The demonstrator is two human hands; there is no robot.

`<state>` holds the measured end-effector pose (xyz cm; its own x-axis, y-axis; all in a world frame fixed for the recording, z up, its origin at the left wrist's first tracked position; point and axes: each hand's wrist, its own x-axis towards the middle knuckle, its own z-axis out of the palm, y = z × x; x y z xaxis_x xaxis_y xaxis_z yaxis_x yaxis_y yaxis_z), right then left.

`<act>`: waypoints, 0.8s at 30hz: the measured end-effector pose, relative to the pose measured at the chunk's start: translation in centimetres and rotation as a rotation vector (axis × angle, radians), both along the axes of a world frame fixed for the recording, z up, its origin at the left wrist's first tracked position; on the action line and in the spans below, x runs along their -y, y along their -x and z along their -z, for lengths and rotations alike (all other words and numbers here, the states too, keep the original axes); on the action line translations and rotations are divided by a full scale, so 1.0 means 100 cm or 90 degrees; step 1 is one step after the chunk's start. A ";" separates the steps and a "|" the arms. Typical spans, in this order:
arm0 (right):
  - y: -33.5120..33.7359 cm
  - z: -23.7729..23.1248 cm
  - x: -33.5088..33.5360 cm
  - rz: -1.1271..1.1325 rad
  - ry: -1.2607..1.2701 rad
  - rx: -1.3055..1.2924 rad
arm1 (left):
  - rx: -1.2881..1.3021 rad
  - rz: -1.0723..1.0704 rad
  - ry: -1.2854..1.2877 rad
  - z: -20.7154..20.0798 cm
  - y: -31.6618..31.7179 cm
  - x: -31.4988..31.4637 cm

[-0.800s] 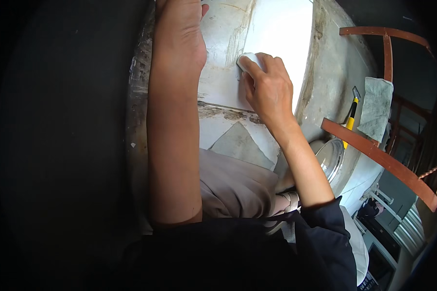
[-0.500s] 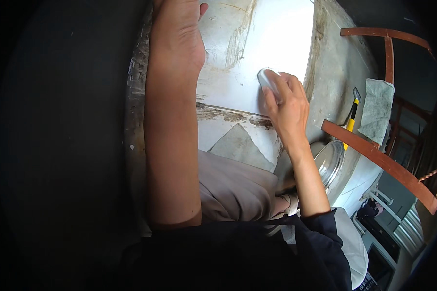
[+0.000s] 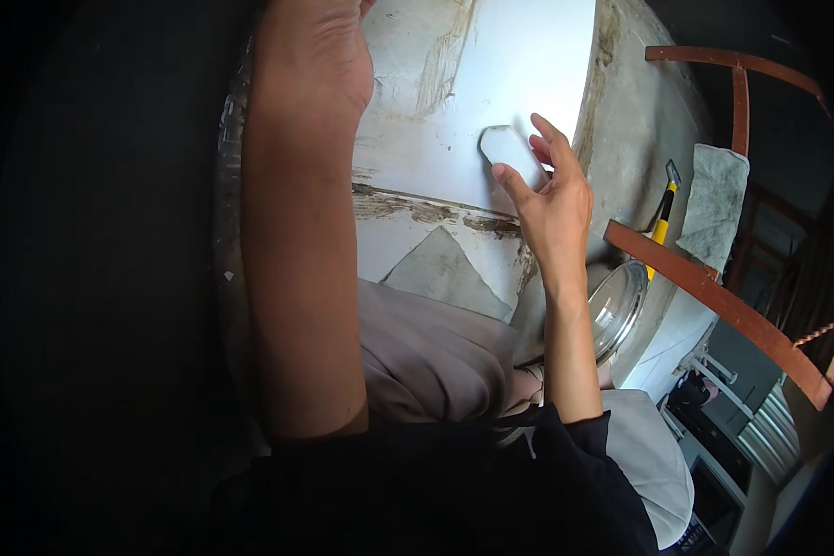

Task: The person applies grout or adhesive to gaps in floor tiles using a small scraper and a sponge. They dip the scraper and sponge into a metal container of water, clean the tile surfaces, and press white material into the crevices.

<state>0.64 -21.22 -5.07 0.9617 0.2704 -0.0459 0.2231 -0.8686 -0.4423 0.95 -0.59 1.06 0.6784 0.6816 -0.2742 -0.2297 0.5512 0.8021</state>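
Note:
My right hand [image 3: 558,199] is open over a white panel [image 3: 528,56], thumb and fingers apart. Close by its thumb is a flat, white, angular piece [image 3: 508,148] with a grey edge, like a broken bit of tile, resting on the panel. Whether the thumb tip touches that piece is hard to tell. At the top edge of the picture my left hand [image 3: 329,56] reaches far out. Only its wrist and the heel of the palm show; the fingers lie outside the view.
Brown grime runs along the joint [image 3: 435,211] below the panel, above a grey triangular patch [image 3: 449,269]. To the right are a shiny round basin [image 3: 621,301], a yellow-and-black scraper [image 3: 661,227], a grey cloth [image 3: 713,208] and a red-brown frame [image 3: 704,292].
My right hand has loosened its grip on the white piece, its fingers now spread. The whole view has shifted slightly, with most things appearing a little further left.

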 end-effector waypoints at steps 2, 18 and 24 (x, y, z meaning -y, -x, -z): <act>-0.001 -0.003 -0.001 0.042 0.021 -0.082 | 0.074 0.063 0.066 0.007 0.004 -0.009; 0.002 0.004 0.015 0.112 -0.201 -0.241 | 0.137 0.107 0.088 0.014 0.013 -0.012; 0.013 -0.005 -0.005 0.112 0.021 -0.144 | 0.042 0.047 0.069 0.003 0.006 -0.008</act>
